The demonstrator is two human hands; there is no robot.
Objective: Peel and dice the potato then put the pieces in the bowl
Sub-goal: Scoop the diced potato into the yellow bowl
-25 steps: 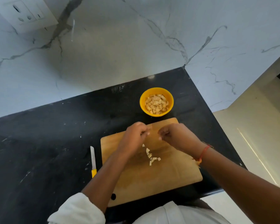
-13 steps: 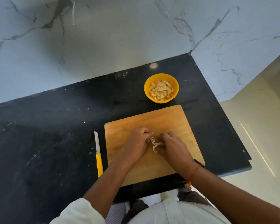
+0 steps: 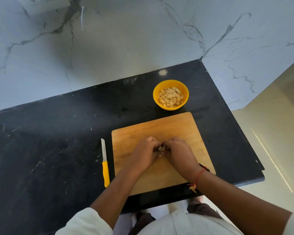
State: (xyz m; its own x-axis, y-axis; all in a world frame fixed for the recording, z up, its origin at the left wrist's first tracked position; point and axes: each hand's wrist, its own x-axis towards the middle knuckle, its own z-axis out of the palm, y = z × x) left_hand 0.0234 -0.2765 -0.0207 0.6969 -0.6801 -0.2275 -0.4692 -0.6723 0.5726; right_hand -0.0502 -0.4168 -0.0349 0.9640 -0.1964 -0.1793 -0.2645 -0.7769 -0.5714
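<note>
Left hand (image 3: 145, 153) and right hand (image 3: 179, 152) cup the potato pieces (image 3: 161, 148) mid board (image 3: 159, 126), fingers (image 3: 150, 139) curled round them. We read the bowl (image 3: 170, 108) as far, slightly right, just off the board's far edge; right hand nearer.

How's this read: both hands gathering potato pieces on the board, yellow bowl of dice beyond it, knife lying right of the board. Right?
Only the knife is wrong: the head view shows it lying left of the board, not right. The left hand and right hand do cup potato pieces on it, yellow bowl of dice beyond.
</note>
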